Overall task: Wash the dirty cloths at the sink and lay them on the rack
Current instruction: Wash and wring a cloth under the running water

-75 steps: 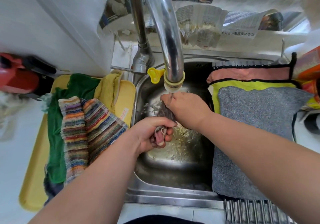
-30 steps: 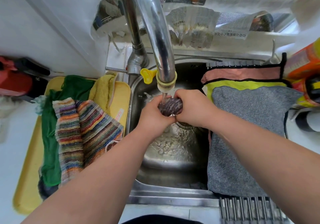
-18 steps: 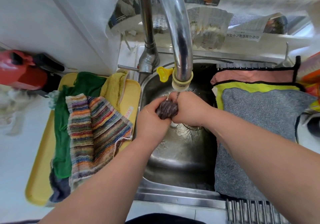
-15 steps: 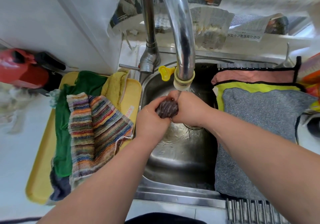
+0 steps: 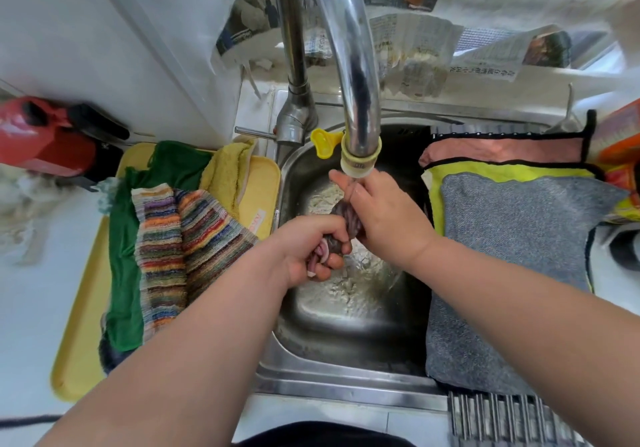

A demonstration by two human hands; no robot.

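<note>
The dark cloth [image 5: 348,218] is twisted into a rope over the sink [image 5: 346,342], just under the tap [image 5: 356,100], where a thin stream falls on it. The right hand [image 5: 377,218] clamps its upper end and the left hand [image 5: 308,252] its lower end, fingers curled round it, the two hands close together. We take this for rinsing or wringing. On the rack [image 5: 502,419] to the right we count a grey cloth [image 5: 512,273], a lime cloth [image 5: 502,171] and a pink cloth [image 5: 502,150] already laid out. On the tray [image 5: 79,342] at left a striped cloth [image 5: 187,245], a green cloth [image 5: 124,273] and a yellow cloth [image 5: 225,176] wait, so we judge the job roughly half done.
</note>
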